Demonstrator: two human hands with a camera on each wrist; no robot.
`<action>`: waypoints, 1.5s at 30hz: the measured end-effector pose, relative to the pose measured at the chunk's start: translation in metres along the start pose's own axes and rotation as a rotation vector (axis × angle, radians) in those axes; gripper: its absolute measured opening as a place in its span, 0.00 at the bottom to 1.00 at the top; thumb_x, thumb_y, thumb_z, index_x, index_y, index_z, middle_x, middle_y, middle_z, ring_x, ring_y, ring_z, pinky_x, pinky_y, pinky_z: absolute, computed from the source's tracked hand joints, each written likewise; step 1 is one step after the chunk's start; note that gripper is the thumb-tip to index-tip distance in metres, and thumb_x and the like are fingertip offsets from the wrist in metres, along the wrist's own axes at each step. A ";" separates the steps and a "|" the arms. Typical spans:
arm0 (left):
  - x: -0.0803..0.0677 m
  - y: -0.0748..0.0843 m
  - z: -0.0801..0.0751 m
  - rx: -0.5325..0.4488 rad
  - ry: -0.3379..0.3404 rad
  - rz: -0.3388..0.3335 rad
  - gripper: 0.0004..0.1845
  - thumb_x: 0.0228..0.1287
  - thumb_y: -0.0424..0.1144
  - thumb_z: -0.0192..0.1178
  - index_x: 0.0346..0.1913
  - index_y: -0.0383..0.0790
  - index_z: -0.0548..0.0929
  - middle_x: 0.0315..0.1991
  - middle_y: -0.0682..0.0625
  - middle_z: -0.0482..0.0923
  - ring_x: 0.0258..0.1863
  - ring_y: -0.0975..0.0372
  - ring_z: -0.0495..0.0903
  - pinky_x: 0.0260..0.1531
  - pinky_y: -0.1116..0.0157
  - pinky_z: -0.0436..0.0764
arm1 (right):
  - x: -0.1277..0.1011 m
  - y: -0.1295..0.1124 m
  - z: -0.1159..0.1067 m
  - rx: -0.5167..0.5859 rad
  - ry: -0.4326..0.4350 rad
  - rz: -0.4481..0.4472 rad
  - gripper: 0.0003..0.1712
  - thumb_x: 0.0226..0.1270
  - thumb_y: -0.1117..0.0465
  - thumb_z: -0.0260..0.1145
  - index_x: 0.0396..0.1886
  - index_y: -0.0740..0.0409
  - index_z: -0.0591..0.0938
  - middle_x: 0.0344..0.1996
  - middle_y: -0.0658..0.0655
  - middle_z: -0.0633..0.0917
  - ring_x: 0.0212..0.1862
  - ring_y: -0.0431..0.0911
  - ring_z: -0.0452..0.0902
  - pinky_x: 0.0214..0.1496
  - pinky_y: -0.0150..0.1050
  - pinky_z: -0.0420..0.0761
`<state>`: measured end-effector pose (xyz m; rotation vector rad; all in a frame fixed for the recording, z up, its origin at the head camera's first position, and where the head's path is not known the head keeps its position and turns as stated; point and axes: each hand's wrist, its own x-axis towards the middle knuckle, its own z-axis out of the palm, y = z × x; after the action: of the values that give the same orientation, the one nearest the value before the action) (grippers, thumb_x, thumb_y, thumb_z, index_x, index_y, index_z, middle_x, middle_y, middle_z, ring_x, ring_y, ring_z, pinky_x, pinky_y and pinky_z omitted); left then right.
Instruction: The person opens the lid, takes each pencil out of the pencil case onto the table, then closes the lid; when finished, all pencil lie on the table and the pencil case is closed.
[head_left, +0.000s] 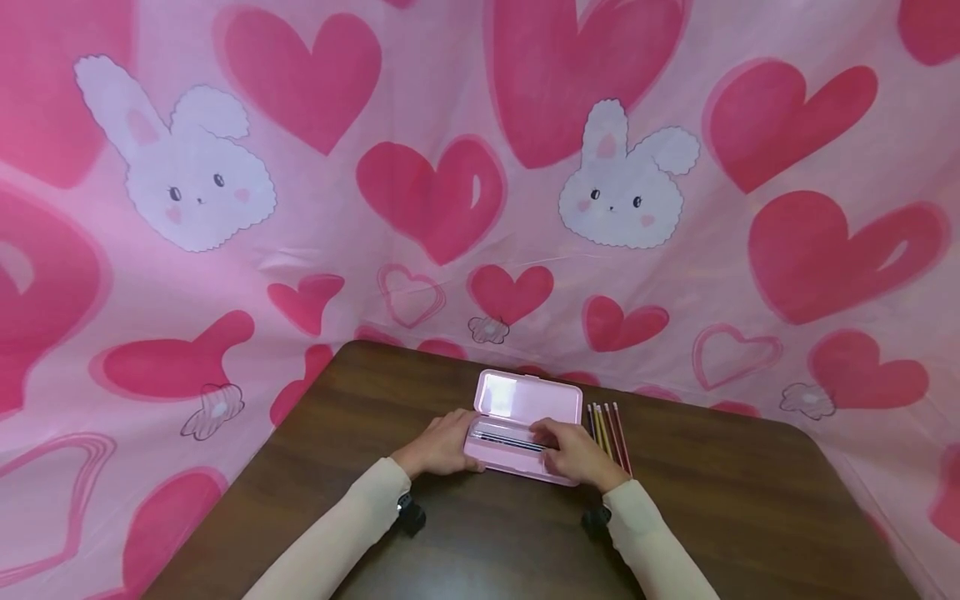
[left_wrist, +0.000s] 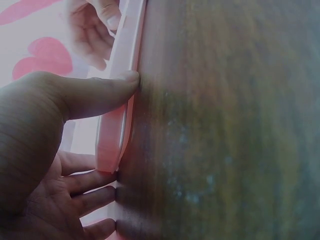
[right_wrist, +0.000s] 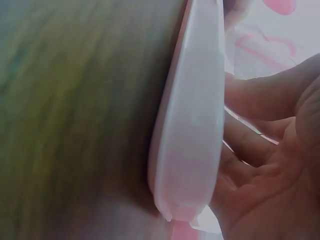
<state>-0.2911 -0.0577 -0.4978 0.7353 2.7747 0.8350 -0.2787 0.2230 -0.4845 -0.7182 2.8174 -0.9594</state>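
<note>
A pink pencil case (head_left: 517,458) lies on the table with its lid (head_left: 528,396) raised at the back. Several dark pencils (head_left: 506,440) lie lengthwise inside it. My left hand (head_left: 442,446) grips the case's left end. In the left wrist view, its thumb (left_wrist: 100,95) presses the front wall while the other fingers spread around the end. My right hand (head_left: 577,454) reaches over the right part of the case, its fingers bent down by the pencils' right ends. The case's side wall (right_wrist: 192,115) hides those fingertips in the right wrist view, so any hold on a pencil cannot be made out.
Several more pencils (head_left: 609,433), yellow and reddish among them, lie side by side just right of the case. The brown wooden table (head_left: 720,483) extends to both sides. Behind it hangs a pink cloth (head_left: 525,225) printed with hearts and rabbits.
</note>
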 end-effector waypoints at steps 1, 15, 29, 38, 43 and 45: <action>0.000 0.000 0.000 0.000 -0.002 -0.001 0.46 0.51 0.52 0.76 0.72 0.44 0.67 0.64 0.46 0.73 0.64 0.52 0.71 0.72 0.46 0.65 | 0.000 0.000 0.000 0.000 -0.008 -0.001 0.22 0.64 0.68 0.69 0.58 0.55 0.81 0.48 0.52 0.88 0.48 0.45 0.82 0.62 0.52 0.82; -0.001 0.000 0.001 0.006 -0.007 0.004 0.47 0.51 0.52 0.76 0.72 0.44 0.67 0.63 0.47 0.73 0.63 0.52 0.71 0.72 0.46 0.65 | -0.001 0.000 0.001 -0.030 -0.010 -0.011 0.23 0.64 0.76 0.62 0.57 0.57 0.82 0.49 0.56 0.87 0.47 0.46 0.79 0.62 0.53 0.81; -0.002 0.000 0.000 0.022 0.006 0.009 0.47 0.52 0.52 0.76 0.73 0.43 0.66 0.64 0.46 0.74 0.65 0.52 0.72 0.72 0.47 0.65 | 0.002 0.000 0.001 -0.062 0.028 0.083 0.22 0.61 0.75 0.67 0.52 0.52 0.86 0.41 0.51 0.87 0.41 0.44 0.77 0.58 0.50 0.84; -0.001 0.002 -0.001 0.014 0.001 0.002 0.47 0.52 0.52 0.75 0.74 0.42 0.66 0.65 0.45 0.73 0.66 0.51 0.71 0.73 0.47 0.64 | 0.002 -0.005 -0.002 -0.111 0.053 0.087 0.21 0.59 0.74 0.70 0.51 0.53 0.84 0.41 0.52 0.86 0.41 0.45 0.78 0.57 0.50 0.85; -0.001 0.003 -0.001 0.017 -0.001 -0.010 0.47 0.53 0.52 0.75 0.74 0.42 0.65 0.68 0.44 0.71 0.68 0.50 0.70 0.74 0.47 0.63 | 0.001 -0.009 -0.010 -0.141 0.092 0.072 0.22 0.59 0.72 0.69 0.52 0.52 0.84 0.37 0.51 0.87 0.37 0.43 0.78 0.53 0.48 0.87; -0.001 0.003 -0.001 0.022 0.001 -0.011 0.47 0.53 0.51 0.75 0.74 0.41 0.66 0.68 0.44 0.71 0.68 0.49 0.70 0.74 0.47 0.64 | -0.001 -0.010 -0.015 -0.142 0.109 0.060 0.21 0.60 0.72 0.69 0.52 0.51 0.84 0.36 0.51 0.86 0.37 0.43 0.78 0.52 0.47 0.87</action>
<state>-0.2891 -0.0563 -0.4954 0.7229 2.7907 0.8035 -0.2770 0.2250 -0.4668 -0.6082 3.0078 -0.8191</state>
